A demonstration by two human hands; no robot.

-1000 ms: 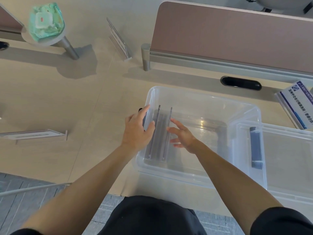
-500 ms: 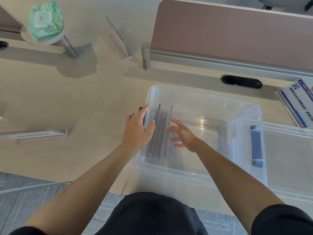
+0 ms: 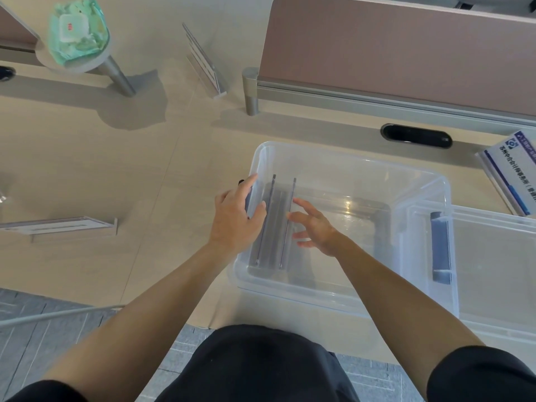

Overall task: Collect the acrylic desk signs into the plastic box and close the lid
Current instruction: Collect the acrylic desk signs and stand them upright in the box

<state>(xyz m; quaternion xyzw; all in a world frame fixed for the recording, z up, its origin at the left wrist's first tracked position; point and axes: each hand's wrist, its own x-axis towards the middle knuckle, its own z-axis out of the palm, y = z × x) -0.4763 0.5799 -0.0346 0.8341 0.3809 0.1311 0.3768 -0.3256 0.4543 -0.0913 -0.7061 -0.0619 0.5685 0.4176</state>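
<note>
1. The plastic box [image 3: 345, 154] sits open on the desk [image 3: 121, 158], its near rim close to the desk's front edge.
2. Two acrylic desk signs [image 3: 268, 219] stand on edge inside the box. They are parallel and set against its left wall, running from the near side toward the far side. The rest of the box floor to their right is bare.
3. The left hand [image 3: 235, 223] lies over the box's left rim, holding nothing, with its fingers nearly straight. The index finger runs along the outside of the wall, and the thumb is inside, just beside the left sign's top edge.
4. The right hand [image 3: 317, 230] is inside the box, wide open with fingers spread and holding nothing. Its fingertips reach the right sign's top edge; I cannot tell whether they touch it.
5. The lid [image 3: 496, 274] lies flat to the right, its left edge overlapping the box's right rim and its grey-blue handle [image 3: 441, 248] facing up.
6. Three more signs are outside the box:
   - a left sign [image 3: 66, 226] lies well apart on open desk;
   - a far sign [image 3: 204, 60] stands tilted beside the partition [image 3: 406, 50] post;
   - a printed sign [image 3: 512, 174] sits at the right edge, near the lid's far corner.
7. A pack of wipes [image 3: 77, 30] rests on a round stand at the far left.
</note>
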